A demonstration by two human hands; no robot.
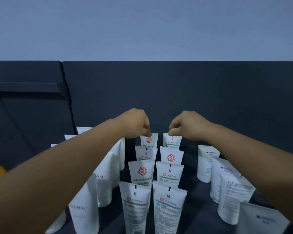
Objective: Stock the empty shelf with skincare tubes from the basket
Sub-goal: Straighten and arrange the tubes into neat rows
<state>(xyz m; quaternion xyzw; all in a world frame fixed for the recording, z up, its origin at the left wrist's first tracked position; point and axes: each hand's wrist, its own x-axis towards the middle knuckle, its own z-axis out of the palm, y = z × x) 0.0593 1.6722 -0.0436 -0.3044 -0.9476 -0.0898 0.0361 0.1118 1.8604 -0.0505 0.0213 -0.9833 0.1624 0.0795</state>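
Two white tubes stood upright at the back of the dark shelf (pixel 196 188), heading the two middle rows. The left hand (pixel 135 123) pinched the crimped top of the left back tube (pixel 149 141); the right hand (pixel 187 125) pinched the right back tube (pixel 172 142). White FLORAL tubes (pixel 85 211) lined the left, blue-labelled tubes (pixel 208 163) the right, all before a black back panel (pixel 176 90).
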